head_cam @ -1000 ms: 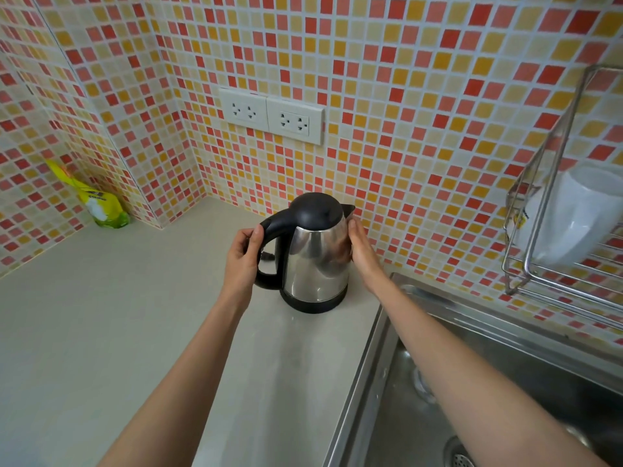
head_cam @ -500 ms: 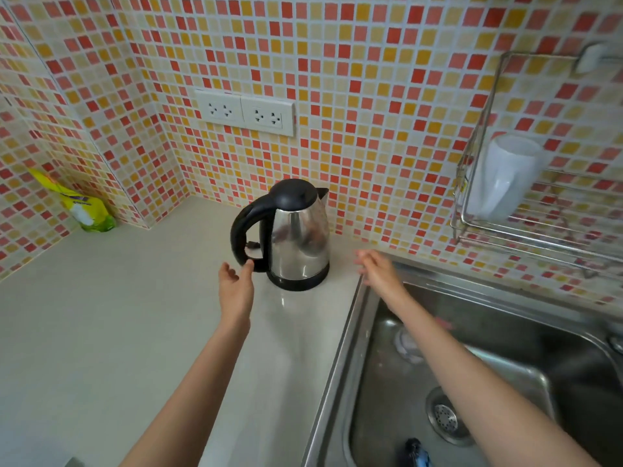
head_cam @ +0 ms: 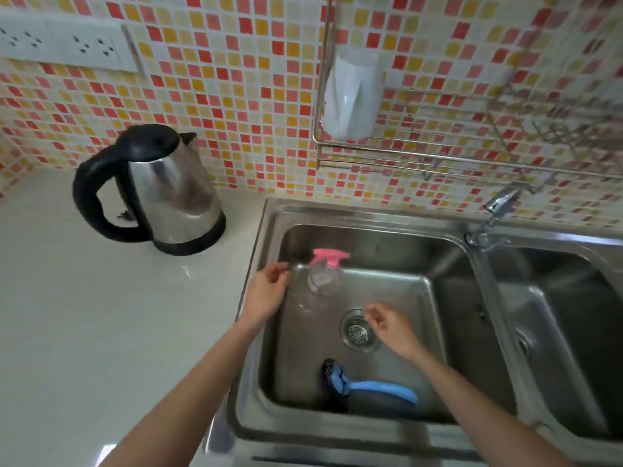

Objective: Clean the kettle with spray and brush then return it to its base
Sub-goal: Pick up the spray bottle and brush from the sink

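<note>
The steel kettle (head_cam: pixel 168 197) with black lid and handle stands upright on the counter, left of the sink, on its black base. A clear spray bottle (head_cam: pixel 323 274) with a pink trigger head lies in the left basin. A blue-handled brush (head_cam: pixel 371 387) lies at the basin's near side. My left hand (head_cam: pixel 268 291) hovers at the basin's left rim, fingers apart, just left of the bottle and holding nothing. My right hand (head_cam: pixel 387 326) is over the drain, fingers loosely curled, empty.
The steel double sink (head_cam: pixel 371 217) fills the right half, with a drain strainer (head_cam: pixel 357 332) and a tap (head_cam: pixel 499 203) between the basins. A wire rack (head_cam: pixel 404 156) holding a white cup (head_cam: pixel 354 96) hangs on the tiled wall. Wall sockets (head_cam: pixel 67 42) sit above the pale counter (head_cam: pixel 101 315).
Both hands let go of the kettle and moved right and down over the left basin. My view swung right, bringing the spray bottle and brush into sight.
</note>
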